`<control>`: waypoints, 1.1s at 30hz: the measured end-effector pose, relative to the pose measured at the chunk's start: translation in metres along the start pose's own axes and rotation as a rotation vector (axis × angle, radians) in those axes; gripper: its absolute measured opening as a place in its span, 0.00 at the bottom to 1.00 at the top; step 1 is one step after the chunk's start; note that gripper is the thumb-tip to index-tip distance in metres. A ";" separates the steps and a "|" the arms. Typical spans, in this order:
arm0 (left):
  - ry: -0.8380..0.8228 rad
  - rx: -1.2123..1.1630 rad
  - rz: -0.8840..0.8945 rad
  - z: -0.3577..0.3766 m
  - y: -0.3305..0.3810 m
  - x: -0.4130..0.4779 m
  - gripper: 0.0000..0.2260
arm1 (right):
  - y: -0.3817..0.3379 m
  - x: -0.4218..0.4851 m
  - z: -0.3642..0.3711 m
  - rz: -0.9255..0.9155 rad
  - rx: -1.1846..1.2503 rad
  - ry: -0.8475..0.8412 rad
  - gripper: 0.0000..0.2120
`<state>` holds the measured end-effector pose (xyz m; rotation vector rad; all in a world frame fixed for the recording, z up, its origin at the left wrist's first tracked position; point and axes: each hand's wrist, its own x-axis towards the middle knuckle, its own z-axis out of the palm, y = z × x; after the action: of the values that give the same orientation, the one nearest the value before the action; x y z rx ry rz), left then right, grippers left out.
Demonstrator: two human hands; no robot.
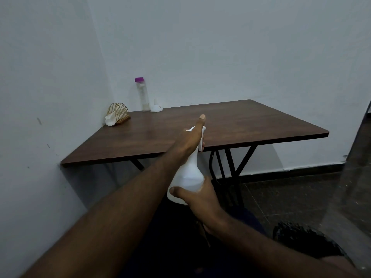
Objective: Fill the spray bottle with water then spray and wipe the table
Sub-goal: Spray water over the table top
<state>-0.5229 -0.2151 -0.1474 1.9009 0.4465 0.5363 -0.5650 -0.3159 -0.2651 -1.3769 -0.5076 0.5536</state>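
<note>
Spray bottle (pixel 188 177) held before desk (pixel 230 125) near edge: left hand (pixel 190 139) around head, right hand (pixel 198 197) gripping base. Risk: nozzle too low, spray misses desk.

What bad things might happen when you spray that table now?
1. The spray bottle points toward the far corner, so mist might wet the tissue in the gold holder.
2. Spray could hit the wall behind the table.
3. Wiping near the tall purple-capped bottle might knock it over.
</note>
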 end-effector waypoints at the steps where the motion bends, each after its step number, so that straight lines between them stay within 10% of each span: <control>1: -0.004 0.011 -0.001 -0.001 0.000 0.000 0.38 | 0.001 0.000 0.000 0.000 0.002 -0.001 0.44; 13: 0.101 -0.013 -0.024 -0.004 0.003 -0.007 0.21 | 0.003 0.002 0.003 -0.026 -0.036 -0.004 0.44; 23: -0.059 -0.029 -0.040 -0.001 -0.004 0.002 0.38 | 0.004 0.000 0.003 0.012 0.006 0.030 0.46; 33: -0.004 -0.014 -0.049 0.004 0.006 -0.009 0.22 | -0.003 -0.019 0.009 -0.036 0.005 0.064 0.43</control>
<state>-0.5281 -0.2256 -0.1446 1.8722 0.4843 0.5018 -0.5851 -0.3219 -0.2610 -1.3732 -0.4781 0.4798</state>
